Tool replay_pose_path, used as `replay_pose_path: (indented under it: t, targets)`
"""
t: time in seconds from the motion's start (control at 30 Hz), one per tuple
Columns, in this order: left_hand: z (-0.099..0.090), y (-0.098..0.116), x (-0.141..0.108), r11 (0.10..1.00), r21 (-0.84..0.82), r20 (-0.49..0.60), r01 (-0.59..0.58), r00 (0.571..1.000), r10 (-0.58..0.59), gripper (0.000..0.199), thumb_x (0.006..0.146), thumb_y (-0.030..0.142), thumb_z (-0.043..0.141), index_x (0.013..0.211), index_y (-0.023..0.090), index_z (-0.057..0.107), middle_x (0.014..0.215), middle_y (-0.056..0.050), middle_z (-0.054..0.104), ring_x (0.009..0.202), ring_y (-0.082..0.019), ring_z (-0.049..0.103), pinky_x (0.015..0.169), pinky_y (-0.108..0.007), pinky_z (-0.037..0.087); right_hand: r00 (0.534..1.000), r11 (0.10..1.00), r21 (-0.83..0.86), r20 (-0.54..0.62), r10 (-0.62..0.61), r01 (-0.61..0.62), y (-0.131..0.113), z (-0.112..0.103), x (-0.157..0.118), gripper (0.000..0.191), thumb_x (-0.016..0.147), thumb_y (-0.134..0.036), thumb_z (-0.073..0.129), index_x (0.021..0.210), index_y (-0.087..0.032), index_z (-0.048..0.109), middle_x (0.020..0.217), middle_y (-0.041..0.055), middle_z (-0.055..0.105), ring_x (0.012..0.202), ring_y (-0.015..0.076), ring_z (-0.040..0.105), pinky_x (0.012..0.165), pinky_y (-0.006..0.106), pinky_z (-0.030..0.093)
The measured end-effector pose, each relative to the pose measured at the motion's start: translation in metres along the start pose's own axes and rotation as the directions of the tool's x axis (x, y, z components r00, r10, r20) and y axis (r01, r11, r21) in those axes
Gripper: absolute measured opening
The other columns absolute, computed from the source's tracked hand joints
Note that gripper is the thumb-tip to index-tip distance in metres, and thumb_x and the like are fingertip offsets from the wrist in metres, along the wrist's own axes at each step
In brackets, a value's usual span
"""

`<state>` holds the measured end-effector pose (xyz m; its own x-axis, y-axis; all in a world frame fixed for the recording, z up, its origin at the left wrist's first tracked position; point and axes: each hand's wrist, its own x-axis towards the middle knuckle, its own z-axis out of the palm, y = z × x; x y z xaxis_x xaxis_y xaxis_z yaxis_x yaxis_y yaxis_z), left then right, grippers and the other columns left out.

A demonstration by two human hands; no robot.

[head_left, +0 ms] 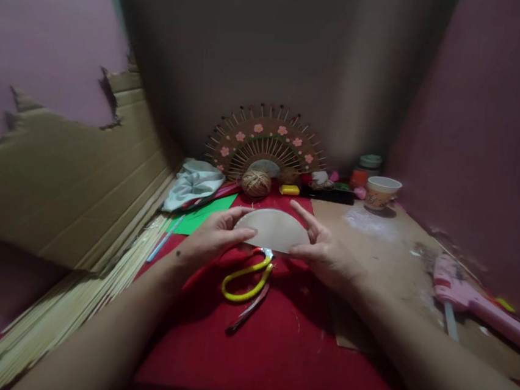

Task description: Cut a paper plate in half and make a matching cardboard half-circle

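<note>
A pale half-round piece of card (275,228) is held up between both hands, its curved edge away from me. My left hand (219,233) pinches its left end between thumb and fingers. At the right end, my right hand (322,245) has its thumb on the card's near face, with the index finger stretched up and outward. Below the card, scissors with yellow handles (246,285) lie on the red cloth (282,350), their blades mostly hidden under the card. A thin brush-like strip (249,309) lies beside the handles.
A flowered stick fan (266,131) stands at the back behind a twine ball (256,183). Thin sticks (88,301) and torn cardboard (82,172) are at left, near green paper (203,215). At right are a paper cup (381,193) and a pink glue gun (470,299).
</note>
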<state>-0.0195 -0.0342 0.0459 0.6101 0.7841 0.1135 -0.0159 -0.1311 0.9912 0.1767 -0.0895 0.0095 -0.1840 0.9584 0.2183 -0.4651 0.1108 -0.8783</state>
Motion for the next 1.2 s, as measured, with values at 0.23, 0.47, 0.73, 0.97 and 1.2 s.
replay_pose_path:
  t: [0.23, 0.47, 0.73, 0.97, 1.2]
  targets:
    - [-0.004, 0.004, -0.004, 0.924, 0.214, 0.017, -0.318, 0.947, 0.322, 0.012, 0.069, 0.021, 0.068, 0.080, 0.017, 0.071, 0.089, -0.008, 0.065, 0.090, -0.021, 0.057, 0.084, -0.034, 0.045, 0.978, 0.872, -0.446, 0.028, -0.209, 0.199, -0.014, 0.004, -0.005, 0.024, 0.069, -0.015, 0.064, 0.088, -0.027, 0.070, 0.105, 0.0020, 0.063, 0.100, 0.0208, 0.056, 0.092, 0.040, 0.041]
    - [-0.011, 0.005, -0.006, 0.932, 0.148, 0.086, -0.332, 0.943, 0.322, 0.012, 0.068, 0.019, 0.069, 0.080, 0.020, 0.072, 0.098, -0.008, 0.063, 0.094, -0.021, 0.058, 0.085, -0.036, 0.046, 0.934, 0.742, -0.575, 0.132, -0.331, 0.344, -0.016, 0.008, -0.009, 0.026, 0.079, -0.013, 0.055, 0.090, -0.033, 0.068, 0.121, -0.0002, 0.053, 0.113, 0.0199, 0.046, 0.098, 0.043, 0.036]
    - [-0.010, 0.004, -0.005, 0.956, 0.126, 0.032, -0.264, 0.964, 0.262, 0.012, 0.066, 0.018, 0.070, 0.078, 0.017, 0.071, 0.095, -0.006, 0.065, 0.089, -0.019, 0.060, 0.081, -0.029, 0.048, 0.939, 0.774, -0.544, 0.086, -0.332, 0.324, -0.014, 0.010, -0.008, 0.018, 0.075, -0.019, 0.060, 0.087, -0.029, 0.070, 0.106, 0.0026, 0.062, 0.103, 0.0193, 0.053, 0.092, 0.039, 0.040]
    - [-0.004, 0.001, 0.001, 0.995, 0.084, -0.111, -0.062, 0.991, 0.071, 0.013, 0.070, 0.023, 0.065, 0.080, 0.014, 0.065, 0.064, 0.002, 0.062, 0.054, -0.008, 0.054, 0.055, -0.019, 0.043, 0.984, 0.958, -0.282, -0.149, -0.100, 0.055, -0.003, 0.008, -0.002, 0.025, 0.069, -0.020, 0.063, 0.094, -0.020, 0.063, 0.077, -0.0014, 0.066, 0.062, 0.0122, 0.060, 0.066, 0.028, 0.047]
    - [-0.008, -0.010, 0.005, 0.997, 0.058, -0.066, -0.042, 0.997, 0.046, 0.023, 0.072, 0.027, 0.064, 0.090, 0.014, 0.059, 0.067, 0.001, 0.061, 0.047, -0.008, 0.052, 0.046, -0.019, 0.041, 0.995, 0.996, -0.081, -0.093, 0.020, -0.028, 0.004, 0.000, 0.001, 0.034, 0.069, -0.024, 0.066, 0.102, -0.016, 0.059, 0.083, 0.0046, 0.064, 0.055, 0.0140, 0.063, 0.056, 0.027, 0.051]
